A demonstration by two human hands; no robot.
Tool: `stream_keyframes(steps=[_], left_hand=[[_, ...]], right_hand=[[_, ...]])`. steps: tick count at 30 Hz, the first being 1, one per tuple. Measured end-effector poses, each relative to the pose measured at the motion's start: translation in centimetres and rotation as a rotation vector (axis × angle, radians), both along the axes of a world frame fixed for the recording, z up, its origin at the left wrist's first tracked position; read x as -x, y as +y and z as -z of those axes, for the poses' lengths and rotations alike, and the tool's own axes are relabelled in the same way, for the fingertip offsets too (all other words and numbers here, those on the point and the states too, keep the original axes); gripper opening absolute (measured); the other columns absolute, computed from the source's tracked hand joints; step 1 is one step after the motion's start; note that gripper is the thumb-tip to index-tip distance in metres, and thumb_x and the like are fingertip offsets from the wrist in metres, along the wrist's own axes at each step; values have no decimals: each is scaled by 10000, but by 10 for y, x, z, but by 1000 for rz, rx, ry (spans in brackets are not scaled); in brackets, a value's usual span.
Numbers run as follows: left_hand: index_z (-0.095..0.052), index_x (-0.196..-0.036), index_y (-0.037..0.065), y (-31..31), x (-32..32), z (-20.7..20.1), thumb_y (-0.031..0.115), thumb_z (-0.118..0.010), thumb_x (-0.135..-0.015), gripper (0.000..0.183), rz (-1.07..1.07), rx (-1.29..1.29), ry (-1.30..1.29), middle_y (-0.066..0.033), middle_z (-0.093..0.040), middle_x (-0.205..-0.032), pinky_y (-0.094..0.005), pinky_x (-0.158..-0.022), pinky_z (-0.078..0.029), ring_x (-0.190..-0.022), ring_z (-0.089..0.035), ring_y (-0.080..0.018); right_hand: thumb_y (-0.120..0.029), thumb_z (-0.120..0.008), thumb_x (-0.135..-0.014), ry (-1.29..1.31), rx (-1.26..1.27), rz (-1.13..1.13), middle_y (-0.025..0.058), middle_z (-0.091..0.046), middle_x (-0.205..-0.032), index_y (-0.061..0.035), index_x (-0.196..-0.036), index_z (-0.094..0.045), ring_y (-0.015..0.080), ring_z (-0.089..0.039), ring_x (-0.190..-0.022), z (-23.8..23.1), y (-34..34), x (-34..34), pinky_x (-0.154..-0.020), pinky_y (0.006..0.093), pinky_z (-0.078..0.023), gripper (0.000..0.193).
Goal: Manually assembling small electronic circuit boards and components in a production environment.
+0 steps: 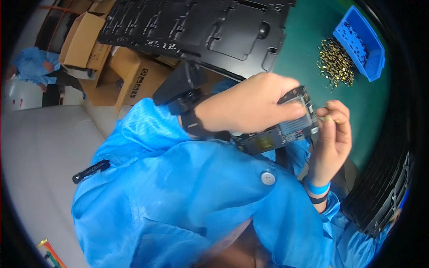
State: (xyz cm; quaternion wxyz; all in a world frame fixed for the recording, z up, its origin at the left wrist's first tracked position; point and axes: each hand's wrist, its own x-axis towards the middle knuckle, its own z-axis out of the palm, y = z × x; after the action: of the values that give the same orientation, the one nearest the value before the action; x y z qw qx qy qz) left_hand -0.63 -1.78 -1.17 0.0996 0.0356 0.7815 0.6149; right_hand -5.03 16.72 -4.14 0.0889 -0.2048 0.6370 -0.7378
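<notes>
My left hand (pixel 248 105) reaches in from the left, its wrist carrying a black strapped-on device (pixel 181 89). It grips a dark circuit board (pixel 292 129) above my lap, the thumb pressed on the board's face. A grey-blue plate and a yellowish square show on that face. At the board's right edge, my right hand (pixel 333 138) pinches thumb and finger together. Between those fingertips is a tiny gold-coloured piece, too small to name. A blue band and a black band circle my right wrist.
On the green table (pixel 308 31) lies a heap of small gold and black parts (pixel 335 64) beside a tilted blue bin (pixel 375 53). Black moulded trays (pixel 232 33) lie at the far side; more black trays (pixel 380 183) stack at right. Cardboard boxes (pixel 138 80) and another person (pixel 38 67) are at left.
</notes>
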Motion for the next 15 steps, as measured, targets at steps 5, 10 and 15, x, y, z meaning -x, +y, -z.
stream_keyframes(steps=[5,10,15], left_hand=[[-514,-1078,-3,-6,10,6,124,-524,-880,235,-258,-330,-8,-68,-599,-1002,-258,-785,-458,-875,-560,-96],[-449,-1043,11,-7,10,13,81,-558,-848,234,-694,-730,303,-95,-574,-1008,-308,-822,-449,-931,-558,-153],[-436,-1053,8,4,-1,11,62,-567,-835,260,-687,-880,184,-116,-565,-1017,-335,-830,-451,-942,-556,-175]], right_hand=[[-63,-508,-857,-222,63,-68,129,-459,-1192,-20,-854,-536,178,-524,-1008,1,4,0,-809,275,-455,51],[-40,-587,-806,-401,168,-317,102,-421,-1206,-35,-846,-549,217,-404,-1160,8,5,-8,-947,376,-383,56],[-48,-607,-800,-223,8,-365,51,-507,-957,-22,-842,-564,135,-473,-905,11,-2,-11,-817,260,-388,66]])
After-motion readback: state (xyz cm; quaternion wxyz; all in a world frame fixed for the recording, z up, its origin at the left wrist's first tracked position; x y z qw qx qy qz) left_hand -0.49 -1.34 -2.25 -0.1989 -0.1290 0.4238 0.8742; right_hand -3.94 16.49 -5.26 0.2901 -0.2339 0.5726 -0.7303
